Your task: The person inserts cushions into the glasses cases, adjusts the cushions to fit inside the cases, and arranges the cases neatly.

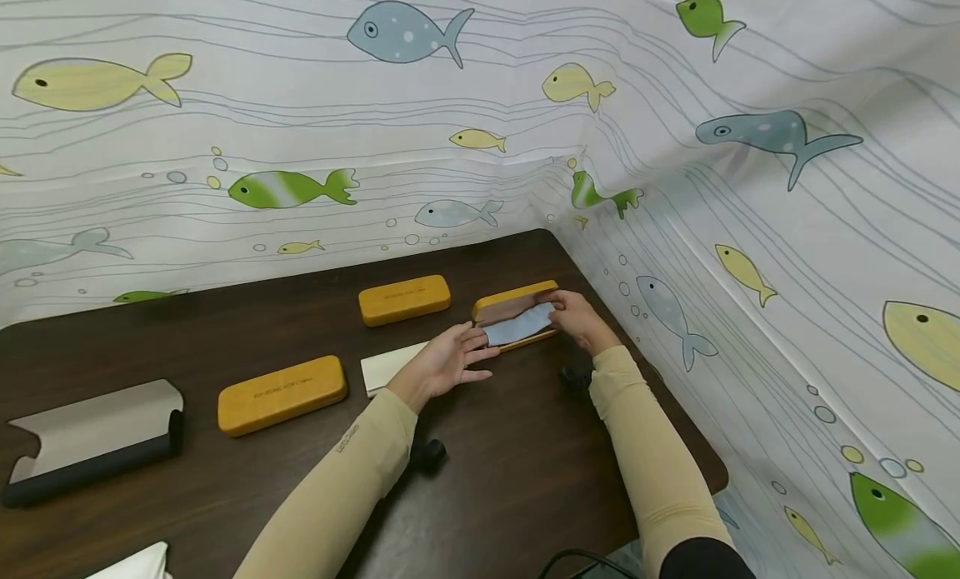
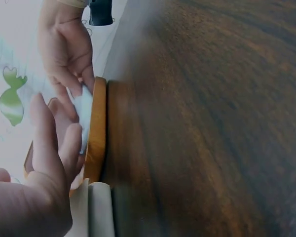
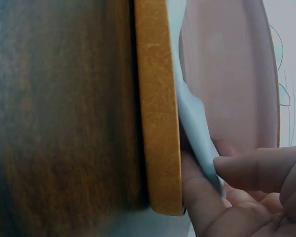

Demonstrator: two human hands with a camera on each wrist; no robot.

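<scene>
An opened yellow-orange glasses case (image 1: 516, 299) stands at the far right of the table, its pinkish lining showing. Inside it lies a folded light-blue cloth (image 1: 519, 326). My right hand (image 1: 576, 319) pinches the cloth's right end between thumb and fingers, as the right wrist view shows with the cloth (image 3: 193, 116) rising over the case rim (image 3: 159, 108). At the case's left end is my left hand (image 1: 444, 362), palm turned up and fingers loosely extended beside the cloth. In the left wrist view its fingers (image 2: 45, 143) overlap the case.
Two closed yellow-orange cases, one at the back (image 1: 405, 300) and one nearer (image 1: 282, 394), lie to the left. A cream flat piece (image 1: 390, 364) is partly behind my left forearm. Far left sits an opened dark case (image 1: 105, 429) with pale lining. Fish-patterned curtain (image 1: 300, 104) borders the table.
</scene>
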